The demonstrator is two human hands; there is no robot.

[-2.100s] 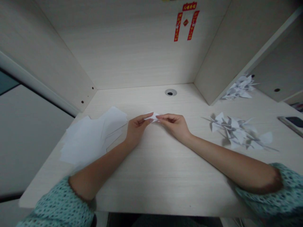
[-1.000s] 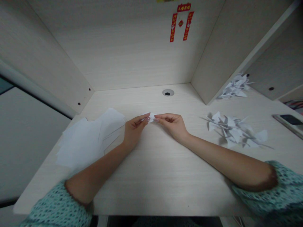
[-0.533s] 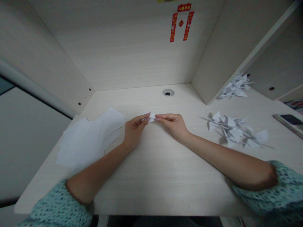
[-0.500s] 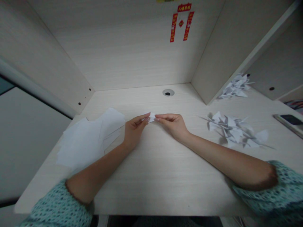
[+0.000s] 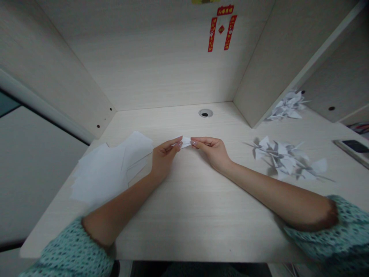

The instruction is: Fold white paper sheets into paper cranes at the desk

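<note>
A small folded piece of white paper (image 5: pixel 186 142) is pinched between both hands above the middle of the light wooden desk (image 5: pixel 190 215). My left hand (image 5: pixel 163 156) grips its left end with thumb and fingers closed. My right hand (image 5: pixel 212 151) pinches its right end the same way. Most of the paper is hidden by the fingertips. Both forearms are bare, with patterned teal sleeves pushed up near the bottom corners.
A loose stack of white sheets (image 5: pixel 111 165) lies left of my left hand. Several folded paper figures (image 5: pixel 285 159) lie on the right, with more (image 5: pixel 288 105) behind a partition panel (image 5: pixel 268 57). A phone (image 5: pixel 353 148) rests far right. A cable hole (image 5: pixel 205 113) sits at the back.
The pinched paper and both hands have stayed almost in place; the fingertips shifted slightly on the fold, and the view tilted a little.
</note>
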